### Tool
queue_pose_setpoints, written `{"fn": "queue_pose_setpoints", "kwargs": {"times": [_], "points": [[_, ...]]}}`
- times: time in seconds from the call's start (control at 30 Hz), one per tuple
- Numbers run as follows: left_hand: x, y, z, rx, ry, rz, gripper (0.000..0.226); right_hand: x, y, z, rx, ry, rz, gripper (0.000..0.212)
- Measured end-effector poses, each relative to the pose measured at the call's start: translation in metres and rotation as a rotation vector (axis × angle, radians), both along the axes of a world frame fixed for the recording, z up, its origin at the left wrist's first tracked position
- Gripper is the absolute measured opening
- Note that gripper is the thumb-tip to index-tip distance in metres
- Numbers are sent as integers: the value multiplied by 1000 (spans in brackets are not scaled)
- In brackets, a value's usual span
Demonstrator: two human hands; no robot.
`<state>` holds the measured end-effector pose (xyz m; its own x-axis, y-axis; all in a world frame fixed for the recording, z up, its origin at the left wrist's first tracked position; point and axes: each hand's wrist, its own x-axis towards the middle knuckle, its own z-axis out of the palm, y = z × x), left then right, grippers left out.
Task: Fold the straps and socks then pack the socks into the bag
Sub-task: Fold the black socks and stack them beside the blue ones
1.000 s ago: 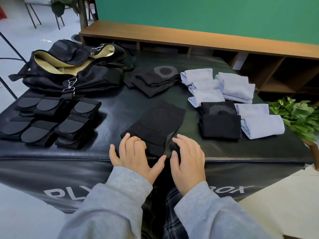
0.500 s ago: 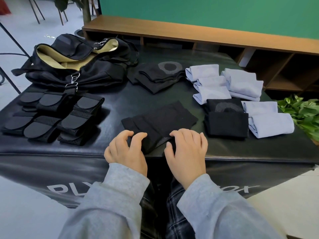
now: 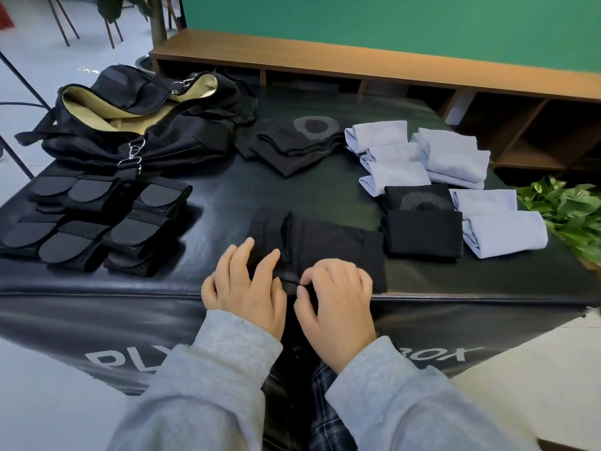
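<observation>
Head view looks down on a black padded box (image 3: 325,196) with white lettering on its near side, set before a green wall (image 3: 390,24) and a low wooden shelf (image 3: 357,60). Both hands work a black sock (image 3: 331,245) at the near edge: the left hand (image 3: 244,288) lies on it with fingers spread, the right hand (image 3: 335,297) pinches its hem. Folded straps (image 3: 97,222) lie left, the open bag (image 3: 140,122) behind them, folded blue socks (image 3: 452,157) right, beside a leafy plant (image 3: 566,216).

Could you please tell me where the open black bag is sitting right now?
In the head view, the black bag lies at the far left of the black padded box, just behind the folded straps and left of a black sock pile.
</observation>
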<state>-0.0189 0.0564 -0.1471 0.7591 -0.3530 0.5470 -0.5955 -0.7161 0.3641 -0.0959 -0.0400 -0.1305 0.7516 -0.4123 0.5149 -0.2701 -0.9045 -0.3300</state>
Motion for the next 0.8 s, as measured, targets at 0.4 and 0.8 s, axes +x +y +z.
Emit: {"fn": "queue_pose_setpoints", "kwargs": {"times": [0.4,0.8], "points": [[-6,-1,-4,-22,-226,-293,32,-15,-36,0,117,0,-262,34],[-6,-2,-6,80,-101,-124,56,-6,3,2,159,-128,53,44]]}}
